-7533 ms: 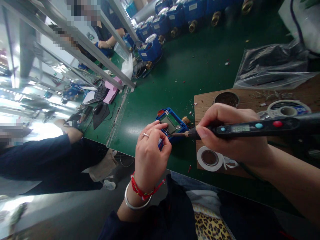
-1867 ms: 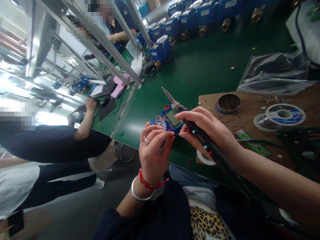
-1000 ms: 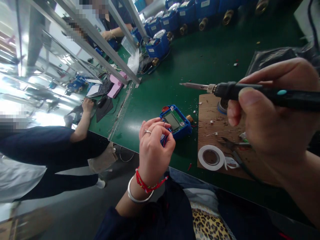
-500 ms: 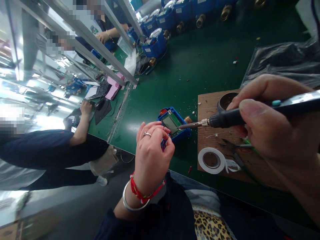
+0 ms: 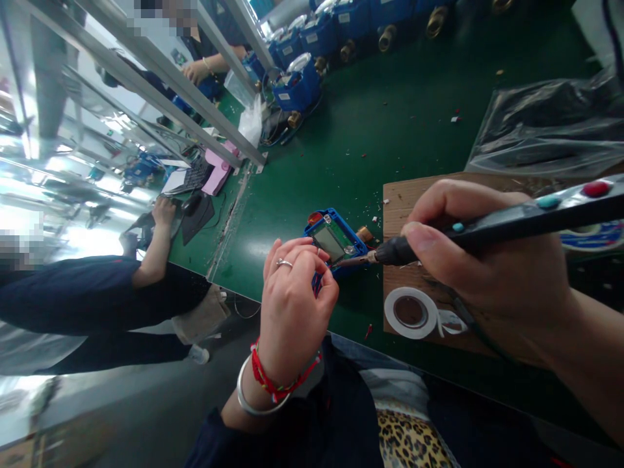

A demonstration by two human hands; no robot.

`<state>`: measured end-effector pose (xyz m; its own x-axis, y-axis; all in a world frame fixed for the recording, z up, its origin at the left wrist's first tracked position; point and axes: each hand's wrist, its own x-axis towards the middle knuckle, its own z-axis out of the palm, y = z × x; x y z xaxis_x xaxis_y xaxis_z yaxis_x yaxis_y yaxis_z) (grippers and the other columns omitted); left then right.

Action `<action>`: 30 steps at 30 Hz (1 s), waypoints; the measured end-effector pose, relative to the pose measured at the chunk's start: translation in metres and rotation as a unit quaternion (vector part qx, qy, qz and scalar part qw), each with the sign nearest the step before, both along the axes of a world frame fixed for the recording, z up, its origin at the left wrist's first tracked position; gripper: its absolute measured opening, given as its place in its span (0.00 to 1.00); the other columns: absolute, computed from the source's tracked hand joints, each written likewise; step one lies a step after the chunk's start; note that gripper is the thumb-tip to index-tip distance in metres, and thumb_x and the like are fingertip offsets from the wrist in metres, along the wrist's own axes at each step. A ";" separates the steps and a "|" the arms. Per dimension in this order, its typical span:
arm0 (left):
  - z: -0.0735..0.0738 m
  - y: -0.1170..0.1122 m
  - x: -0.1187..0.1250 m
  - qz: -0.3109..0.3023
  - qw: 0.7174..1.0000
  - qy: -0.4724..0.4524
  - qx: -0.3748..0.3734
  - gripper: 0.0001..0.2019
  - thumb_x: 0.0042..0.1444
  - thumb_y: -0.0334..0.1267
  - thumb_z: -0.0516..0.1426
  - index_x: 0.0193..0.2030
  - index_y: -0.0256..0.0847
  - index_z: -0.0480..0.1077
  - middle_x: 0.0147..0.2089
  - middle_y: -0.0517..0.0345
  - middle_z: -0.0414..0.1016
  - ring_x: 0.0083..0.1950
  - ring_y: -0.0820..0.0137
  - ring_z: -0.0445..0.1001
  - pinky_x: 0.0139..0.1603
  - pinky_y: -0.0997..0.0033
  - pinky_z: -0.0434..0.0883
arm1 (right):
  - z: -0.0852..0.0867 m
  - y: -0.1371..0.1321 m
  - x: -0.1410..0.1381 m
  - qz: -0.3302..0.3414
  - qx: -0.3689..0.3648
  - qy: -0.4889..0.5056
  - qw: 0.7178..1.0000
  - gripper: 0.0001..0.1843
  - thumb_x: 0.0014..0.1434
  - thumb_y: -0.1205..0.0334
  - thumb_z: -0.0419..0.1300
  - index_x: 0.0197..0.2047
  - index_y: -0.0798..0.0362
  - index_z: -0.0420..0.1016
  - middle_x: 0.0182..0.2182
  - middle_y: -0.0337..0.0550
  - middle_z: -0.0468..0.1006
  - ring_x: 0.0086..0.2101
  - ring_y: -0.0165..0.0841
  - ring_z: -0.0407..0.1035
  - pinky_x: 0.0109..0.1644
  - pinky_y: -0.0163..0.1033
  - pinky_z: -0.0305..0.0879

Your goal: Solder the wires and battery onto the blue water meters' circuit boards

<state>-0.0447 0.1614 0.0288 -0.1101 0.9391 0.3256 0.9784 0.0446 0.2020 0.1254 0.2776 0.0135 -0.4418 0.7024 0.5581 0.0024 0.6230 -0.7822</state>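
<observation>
A small blue meter module (image 5: 336,240) with a green circuit board and grey display lies on the green bench near its front edge. My left hand (image 5: 292,305) is closed in a pinch at the module's near corner, fingertips on its thin coloured wires. My right hand (image 5: 492,260) grips a black soldering iron (image 5: 517,221) like a pen. The iron's metal tip touches the module's near right side, close to my left fingertips.
A wooden board (image 5: 400,195) lies right of the module with a roll of white tape (image 5: 410,312), a round tin and a solder spool on it. A clear plastic bag (image 5: 546,130) lies behind. Blue meters (image 5: 297,84) line the far bench. Another person sits to the left.
The soldering iron came down from above the bench and its tip now rests at the module's near right side. My left hand has stayed pinched at the module's corner.
</observation>
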 end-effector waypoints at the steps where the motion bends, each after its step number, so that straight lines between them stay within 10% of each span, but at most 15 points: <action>1: 0.000 0.000 0.000 -0.001 1.000 -0.001 -0.001 0.05 0.55 0.28 0.55 0.31 0.41 0.65 0.40 0.55 0.76 0.52 0.62 0.73 0.65 0.47 0.61 | 0.000 0.000 0.000 0.003 0.001 -0.002 1.000 0.11 0.58 0.67 0.57 0.24 0.52 0.63 0.18 0.31 0.64 0.18 0.21 0.55 0.20 0.31 0.51; 30: 0.001 0.000 0.001 0.014 1.000 0.001 -0.012 0.05 0.56 0.27 0.55 0.31 0.40 0.65 0.40 0.55 0.76 0.53 0.64 0.73 0.66 0.51 0.60 | -0.002 -0.001 -0.003 0.018 -0.015 -0.016 1.000 0.10 0.58 0.69 0.57 0.25 0.55 0.65 0.19 0.33 0.64 0.20 0.21 0.56 0.23 0.31 0.54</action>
<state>-0.0437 0.1615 0.0298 -0.1355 0.9431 0.3035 0.9770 0.0764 0.1989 0.1219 0.2763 0.0116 -0.4853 0.7012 0.5223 0.0058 0.6000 -0.8000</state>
